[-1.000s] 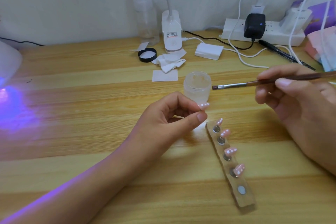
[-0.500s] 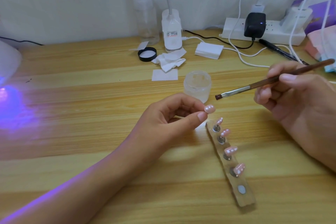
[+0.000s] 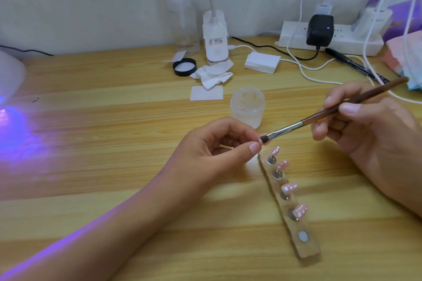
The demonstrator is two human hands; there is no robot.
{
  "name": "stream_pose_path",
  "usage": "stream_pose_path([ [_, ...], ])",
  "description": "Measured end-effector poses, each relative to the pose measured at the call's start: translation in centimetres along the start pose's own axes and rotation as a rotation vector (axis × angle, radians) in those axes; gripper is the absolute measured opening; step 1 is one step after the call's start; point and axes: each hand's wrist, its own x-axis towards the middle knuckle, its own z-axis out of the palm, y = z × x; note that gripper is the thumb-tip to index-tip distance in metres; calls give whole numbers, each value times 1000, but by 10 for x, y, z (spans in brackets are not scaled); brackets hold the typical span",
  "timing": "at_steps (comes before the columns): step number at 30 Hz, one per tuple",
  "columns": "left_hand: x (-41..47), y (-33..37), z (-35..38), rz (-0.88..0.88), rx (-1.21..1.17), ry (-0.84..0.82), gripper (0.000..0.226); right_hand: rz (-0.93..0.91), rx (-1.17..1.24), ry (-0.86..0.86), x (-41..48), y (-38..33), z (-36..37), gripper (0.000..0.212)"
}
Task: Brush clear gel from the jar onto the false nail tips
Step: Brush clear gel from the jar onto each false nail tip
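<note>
False nail tip (image 3: 260, 142) pinched between my left hand's (image 3: 212, 150) thumb and forefinger, just beside the holder strip (image 3: 306, 242), so I can angle it to the brush (image 3: 319, 118). Right hand (image 3: 365, 130) grips the brush pencil-style, bristles touching the tip. Open gel jar (image 3: 247, 109) stands just behind, handy for reloading.

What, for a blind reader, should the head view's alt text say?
A right hand holds a brown-handled flat brush to a pink false nail tip held in the left hand. Four more pink tips stand on a clear strip holder.
</note>
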Motion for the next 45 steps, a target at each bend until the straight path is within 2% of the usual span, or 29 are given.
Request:
stream_pose_path([
  [5, -1, 0, 0, -1, 5, 1, 12, 26, -21, 66, 1, -2, -1, 34],
  [11, -2, 1, 0, -16, -14, 22, 2, 25, 18, 153, 3, -2, -6, 35],
  [19, -2, 0, 0, -36, 0, 33, 7, -29, 14, -15, 1, -1, -4, 41],
  [26, -2, 0, 0, -34, 0, 20, 6, -71, -30, -29, -1, 0, -3, 21],
  [29, -2, -1, 0, -30, 1, 20, 4, -76, -43, -5, -1, 1, -4, 23],
  [32, -2, -2, -1, -36, 0, 33, 4, -61, -69, 38, -1, 1, -5, 35],
  [38, -3, -2, 0, -58, 0, 41, 5, -114, -90, 113, -1, 0, -5, 31],
  [45, -2, -3, 0, -62, -12, 51, 4, -157, -67, -21, -3, -3, -2, 25],
])
